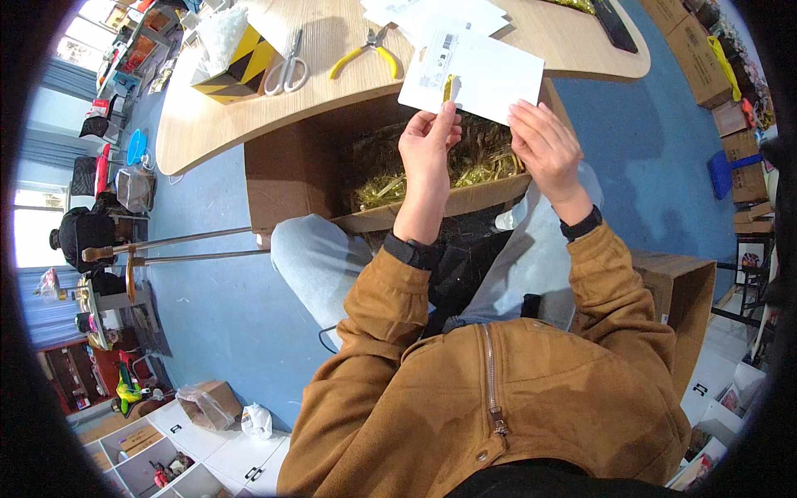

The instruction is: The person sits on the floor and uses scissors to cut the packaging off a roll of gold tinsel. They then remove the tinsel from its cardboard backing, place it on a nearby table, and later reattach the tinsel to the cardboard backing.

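Over the table's front edge I hold a white card (pixel 498 73) with small print at its left end. My right hand (pixel 546 149) is closed on the card's lower right corner, fingers across its near edge. A short gold strip (pixel 448 88) lies against the card at its lower left. My left hand (pixel 427 153) is closed in a pinch at the strip's lower end, by the card's near edge. Whether it grips the card too, I cannot tell. Below both hands, an open cardboard box (pixel 290 174) holds a heap of gold tinsel (pixel 386 189).
On the wooden table (pixel 199 133) lie scissors (pixel 287 73), yellow-handled pliers (pixel 365 56) and more white cards (pixel 452 12). A black-and-yellow box (pixel 237 70) of clear plastic bags stands at left. A metal-legged stand (pixel 191 236) extends left. Another cardboard box (pixel 689 290) sits right of me.
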Motion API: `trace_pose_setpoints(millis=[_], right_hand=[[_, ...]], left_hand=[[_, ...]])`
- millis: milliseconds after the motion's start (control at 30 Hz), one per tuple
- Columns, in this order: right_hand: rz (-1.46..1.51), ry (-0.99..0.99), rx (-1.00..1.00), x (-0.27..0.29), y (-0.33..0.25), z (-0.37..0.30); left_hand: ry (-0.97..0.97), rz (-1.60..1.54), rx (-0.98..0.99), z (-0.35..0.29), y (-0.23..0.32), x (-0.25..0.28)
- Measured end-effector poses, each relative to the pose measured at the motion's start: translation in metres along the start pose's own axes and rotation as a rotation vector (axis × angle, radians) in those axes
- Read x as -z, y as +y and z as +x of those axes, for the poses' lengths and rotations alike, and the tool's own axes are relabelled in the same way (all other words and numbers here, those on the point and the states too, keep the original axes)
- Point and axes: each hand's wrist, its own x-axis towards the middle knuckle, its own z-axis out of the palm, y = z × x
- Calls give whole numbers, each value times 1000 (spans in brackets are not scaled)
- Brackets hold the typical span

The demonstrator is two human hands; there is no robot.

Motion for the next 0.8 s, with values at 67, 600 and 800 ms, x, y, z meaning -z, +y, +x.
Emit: trace_pose_setpoints(millis=[67,600,800], right_hand=[[6,-8,0,-1,1,-2],[90,-108,-110,-27,-40,22],[120,-102,-126,-34,-31,21]], left_hand=[[1,-23,24,1,-1,-2],[30,8,141,-10,-10,-11],[-73,85,117,-9,-12,-5]])
